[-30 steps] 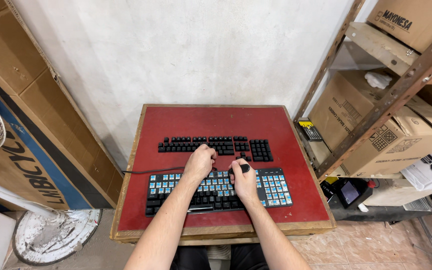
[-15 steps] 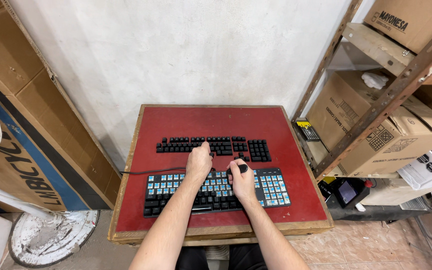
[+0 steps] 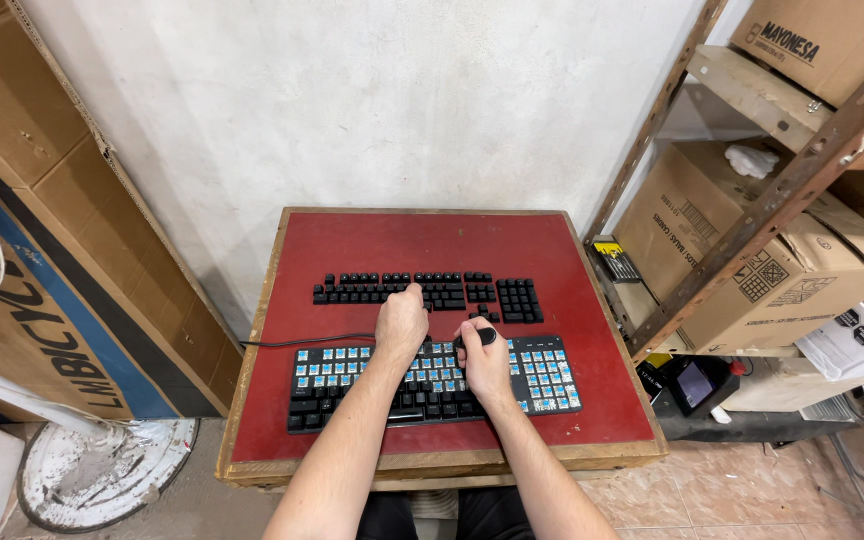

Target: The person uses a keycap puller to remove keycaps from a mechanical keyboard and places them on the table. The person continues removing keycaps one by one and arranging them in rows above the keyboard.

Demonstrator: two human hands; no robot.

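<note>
Where blue switches show, right hand (image 3: pixel 485 362) pinching round black tool (image 3: pixel 486 336).

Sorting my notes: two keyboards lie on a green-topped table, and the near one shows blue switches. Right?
Not quite. In the head view the table top is red, not green. Two keyboards do lie on it, and the near keyboard shows blue switches.

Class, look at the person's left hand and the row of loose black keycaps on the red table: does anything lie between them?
Nothing visible does. The left hand already reaches the black keycaps on the red table.
</note>
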